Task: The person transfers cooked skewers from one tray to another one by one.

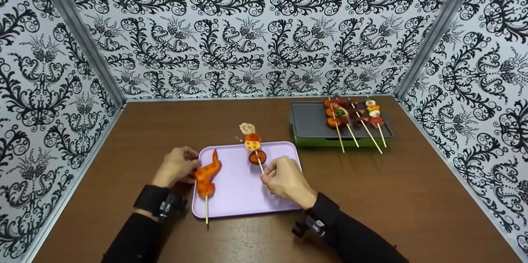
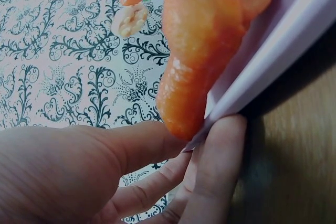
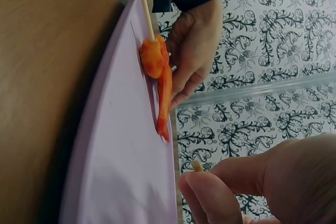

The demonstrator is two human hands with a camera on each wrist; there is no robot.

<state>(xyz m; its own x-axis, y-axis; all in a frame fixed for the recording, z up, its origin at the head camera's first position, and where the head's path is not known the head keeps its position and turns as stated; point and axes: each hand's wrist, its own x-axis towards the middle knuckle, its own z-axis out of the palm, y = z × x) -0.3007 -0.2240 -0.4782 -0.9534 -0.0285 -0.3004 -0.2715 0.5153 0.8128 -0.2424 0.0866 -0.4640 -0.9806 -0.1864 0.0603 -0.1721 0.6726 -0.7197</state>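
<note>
Apparently, one skewer is being transferred: the right hand pinches the mixed skewer by its stick, food beyond the grip, over the tray; the left hand holds the rim. Next move probably requires steady wrist.

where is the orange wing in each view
Head: wing left of centre, low, on the tray's left end
Left wrist: wing at top, slightly right of centre
Right wrist: wing in the upper half, slightly left of centre
Shared landmark: the tray
</note>
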